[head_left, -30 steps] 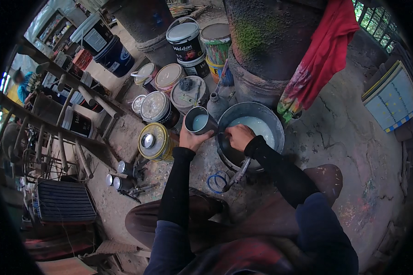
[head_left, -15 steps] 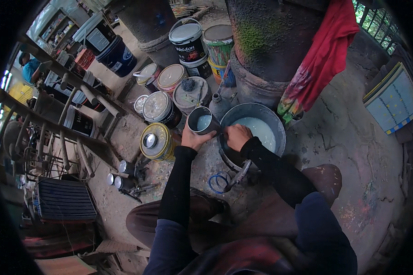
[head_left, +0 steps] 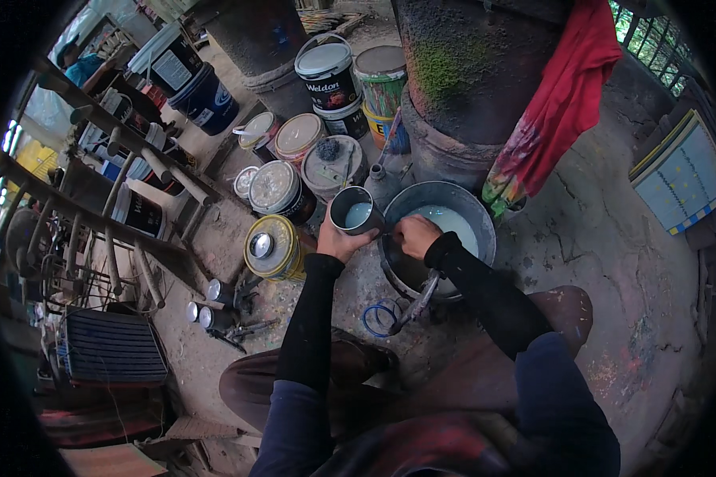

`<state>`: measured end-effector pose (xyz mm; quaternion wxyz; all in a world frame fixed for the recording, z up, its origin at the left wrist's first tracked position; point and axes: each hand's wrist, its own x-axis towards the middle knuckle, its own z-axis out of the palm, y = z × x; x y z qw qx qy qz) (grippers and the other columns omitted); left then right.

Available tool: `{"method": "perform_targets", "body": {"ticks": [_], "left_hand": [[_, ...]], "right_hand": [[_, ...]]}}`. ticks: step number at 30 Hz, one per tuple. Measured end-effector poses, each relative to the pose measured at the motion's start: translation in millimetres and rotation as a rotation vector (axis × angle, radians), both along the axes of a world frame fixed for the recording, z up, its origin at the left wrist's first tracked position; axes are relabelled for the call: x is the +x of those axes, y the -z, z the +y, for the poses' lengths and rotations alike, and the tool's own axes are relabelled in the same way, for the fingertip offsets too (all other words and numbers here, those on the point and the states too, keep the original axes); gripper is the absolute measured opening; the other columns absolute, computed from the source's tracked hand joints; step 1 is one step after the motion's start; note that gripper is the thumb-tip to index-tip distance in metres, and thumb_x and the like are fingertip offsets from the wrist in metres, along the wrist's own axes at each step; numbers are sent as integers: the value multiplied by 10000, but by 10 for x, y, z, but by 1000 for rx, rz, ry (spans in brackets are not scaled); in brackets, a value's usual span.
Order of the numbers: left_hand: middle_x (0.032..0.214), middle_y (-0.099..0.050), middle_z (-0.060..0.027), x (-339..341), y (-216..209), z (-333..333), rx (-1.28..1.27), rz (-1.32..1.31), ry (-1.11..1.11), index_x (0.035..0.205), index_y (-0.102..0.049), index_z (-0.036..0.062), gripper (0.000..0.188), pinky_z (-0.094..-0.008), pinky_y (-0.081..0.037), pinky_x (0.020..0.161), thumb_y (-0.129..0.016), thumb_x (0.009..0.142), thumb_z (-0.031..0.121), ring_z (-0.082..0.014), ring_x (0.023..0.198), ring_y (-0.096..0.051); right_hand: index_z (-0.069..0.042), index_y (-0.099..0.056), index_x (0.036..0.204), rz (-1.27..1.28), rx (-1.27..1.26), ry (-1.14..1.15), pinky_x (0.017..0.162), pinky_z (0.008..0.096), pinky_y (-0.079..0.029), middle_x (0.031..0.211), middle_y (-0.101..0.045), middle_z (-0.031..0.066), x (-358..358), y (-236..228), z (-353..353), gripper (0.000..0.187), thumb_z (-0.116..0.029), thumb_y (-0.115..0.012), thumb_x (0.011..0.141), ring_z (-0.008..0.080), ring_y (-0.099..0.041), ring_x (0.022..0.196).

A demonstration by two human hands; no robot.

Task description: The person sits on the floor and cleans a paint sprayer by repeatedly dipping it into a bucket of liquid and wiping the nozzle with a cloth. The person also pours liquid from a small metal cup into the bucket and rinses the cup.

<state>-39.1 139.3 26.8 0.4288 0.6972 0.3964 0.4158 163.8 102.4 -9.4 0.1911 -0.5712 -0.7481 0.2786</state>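
here l hand (head_left: 336, 241) grips cup (head_left: 355, 211), r hand (head_left: 415, 235) in bucket (head_left: 477, 216).

The small round grey metal cup (head_left: 355, 211) has pale blue-white paint inside. The big round grey metal bucket (head_left: 441, 238) holds the same pale paint. The long sleeves (head_left: 310, 318) are black. The round tin with the yellow lid (head_left: 270, 246) has a shiny silver middle. The hanging cloth (head_left: 557, 103) is bright red with some yellow and green at the bottom. The big dark drum (head_left: 469, 71) has green moss. The flat board (head_left: 680, 179) is pale blue with little dots.
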Motion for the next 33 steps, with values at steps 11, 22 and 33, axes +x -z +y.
{"method": "perform_targets", "body": {"ticks": [11,22,33], "left_hand": [[1178,-582,-107,-24,16,4,13,0,-2,1247,-459,10,802,-323,-436,957,-862,576,185,-200,1091,-567],[1163,-596,-111,-32,55,-6,21,35,-41,1234,-467,4,789,-323,-435,955,-861,577,193,-202,1085,-574],[1168,-599,-109,-30,18,-19,12,11,-2,1230,-483,27,761,-330,-435,959,-856,586,185,-205,1090,-574]], "right_hand": [[-10,-644,870,7,162,45,812,451,-466,895,-634,179,-91,20,-56,174,-23,-556,720,371,-593,922],[-31,-634,833,38,8,87,841,456,-463,906,-619,163,19,28,-57,143,-36,-567,707,359,-580,982],[-63,-662,863,-29,8,77,825,472,-494,974,-644,176,-74,-250,-28,164,-99,-609,712,385,-606,956]]}}
